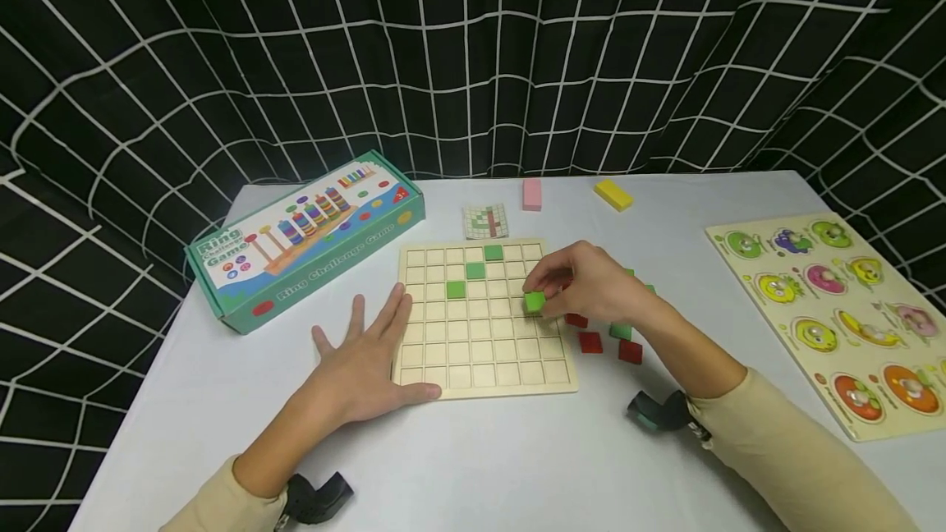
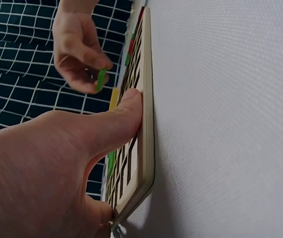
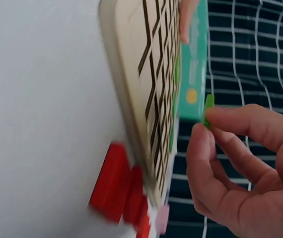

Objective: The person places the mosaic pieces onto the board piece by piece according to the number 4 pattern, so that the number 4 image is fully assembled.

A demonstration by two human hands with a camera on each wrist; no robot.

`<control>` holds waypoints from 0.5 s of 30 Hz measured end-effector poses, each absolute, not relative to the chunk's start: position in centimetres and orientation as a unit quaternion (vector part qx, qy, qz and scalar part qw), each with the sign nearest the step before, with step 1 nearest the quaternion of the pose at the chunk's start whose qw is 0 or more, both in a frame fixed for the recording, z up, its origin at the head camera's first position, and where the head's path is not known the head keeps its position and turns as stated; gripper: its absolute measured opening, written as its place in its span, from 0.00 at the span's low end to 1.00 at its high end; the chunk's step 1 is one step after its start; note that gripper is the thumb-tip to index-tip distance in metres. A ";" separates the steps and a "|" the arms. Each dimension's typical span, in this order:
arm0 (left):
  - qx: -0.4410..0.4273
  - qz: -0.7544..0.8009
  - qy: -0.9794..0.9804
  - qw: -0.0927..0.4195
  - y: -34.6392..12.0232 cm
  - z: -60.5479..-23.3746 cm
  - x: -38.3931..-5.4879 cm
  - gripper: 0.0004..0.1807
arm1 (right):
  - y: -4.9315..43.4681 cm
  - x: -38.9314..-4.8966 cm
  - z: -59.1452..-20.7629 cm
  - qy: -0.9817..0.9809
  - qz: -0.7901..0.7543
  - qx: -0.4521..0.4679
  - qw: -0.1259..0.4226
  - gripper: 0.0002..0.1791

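A wooden grid board (image 1: 480,353) lies flat on the table, with three green square tiles (image 1: 456,290) in a diagonal line of its cells. Spread out at the board's left side, my left hand (image 1: 358,368) steadies it, the thumb resting on the front rim. My right hand (image 1: 591,286) pinches another green square tile (image 1: 534,302) between thumb and fingers above the board's right part. Both wrist views show that this tile (image 3: 209,110) is held clear of the board. Loose red tiles (image 1: 590,342) and green tiles (image 1: 621,332) lie right of the board, some hidden by the right hand.
A green ring game box (image 1: 310,240) stands at the back left. Behind the board are a small printed pattern card (image 1: 485,222), a pink block (image 1: 531,194) and a yellow block (image 1: 613,194). A wooden fruit puzzle board (image 1: 835,327) lies at the right.
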State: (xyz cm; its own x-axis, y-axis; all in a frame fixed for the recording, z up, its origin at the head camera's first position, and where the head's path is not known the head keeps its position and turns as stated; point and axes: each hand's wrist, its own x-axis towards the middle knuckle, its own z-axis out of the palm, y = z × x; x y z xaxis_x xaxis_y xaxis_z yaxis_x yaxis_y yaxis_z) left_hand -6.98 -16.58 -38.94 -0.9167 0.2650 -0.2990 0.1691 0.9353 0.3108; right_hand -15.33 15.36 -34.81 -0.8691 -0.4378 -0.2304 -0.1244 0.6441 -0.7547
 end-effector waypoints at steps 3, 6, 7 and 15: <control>0.110 0.143 0.969 0.170 -16.5 -39.0 -7.0 0.69 | 14.2 -15.3 -34.6 0.885 -0.389 -0.159 0.203 0.15; 0.109 0.143 0.969 0.172 -16.4 -39.0 -6.9 0.69 | 13.0 -15.3 -34.4 0.884 -0.390 -0.158 0.205 0.15; 0.109 0.144 0.968 0.172 -16.4 -39.0 -6.9 0.69 | 12.6 -15.3 -34.4 0.883 -0.392 -0.157 0.206 0.15; 0.104 0.142 0.969 0.176 -16.4 -39.0 -6.8 0.70 | 9.5 -15.2 -34.8 0.880 -0.391 -0.171 0.209 0.16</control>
State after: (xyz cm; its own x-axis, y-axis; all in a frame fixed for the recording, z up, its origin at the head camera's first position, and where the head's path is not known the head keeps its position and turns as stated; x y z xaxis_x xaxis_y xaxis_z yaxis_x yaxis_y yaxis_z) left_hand -6.84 -16.38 -38.99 -0.9169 0.2508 -0.3106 0.1513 0.9383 0.3109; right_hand -15.24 9.52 -34.78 -0.8536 -0.4652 -0.2342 -0.1373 0.6349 -0.7603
